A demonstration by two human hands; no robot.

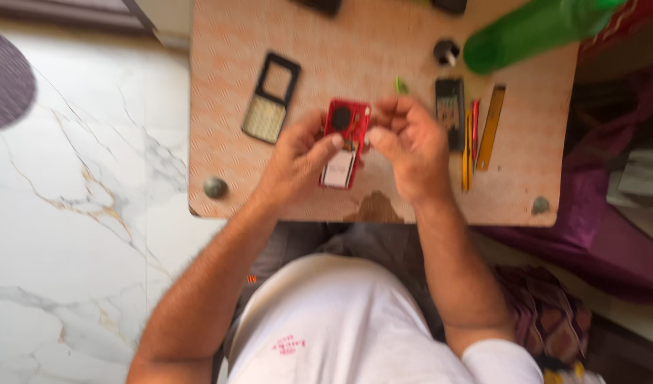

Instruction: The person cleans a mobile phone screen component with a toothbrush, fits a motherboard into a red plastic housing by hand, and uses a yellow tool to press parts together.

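Both hands, left hand [298, 160] and right hand [405, 142], pinch the opened red phone [344, 142] steady above the tabletop [227, 99]; the blurred grip seems closed, tools [476, 135] just right.

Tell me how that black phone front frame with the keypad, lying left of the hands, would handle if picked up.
The black front frame is probably light: its upper half is an open window with only a thin border. That thin border may flex or crack if squeezed. Lying flat on the board, it should slide rather than roll when pushed. The left hand is nearest to it.
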